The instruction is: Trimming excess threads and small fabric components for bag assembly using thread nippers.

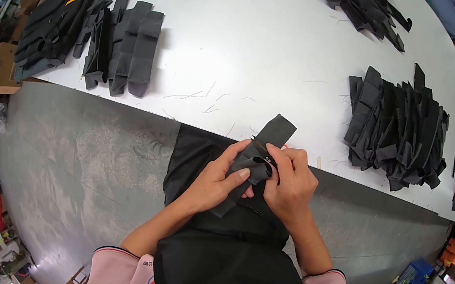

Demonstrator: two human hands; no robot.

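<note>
Fabric strip (278, 130), dark grey, curled

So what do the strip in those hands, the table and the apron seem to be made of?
Strip: matte black fabric, probably synthetic, since it curls yet has straight edges.
Table: smooth white top, perhaps laminate; it looks even, with no visible grain.
Apron: dull black cloth, soft by its drape; cotton or polyester, I can't tell.
</note>
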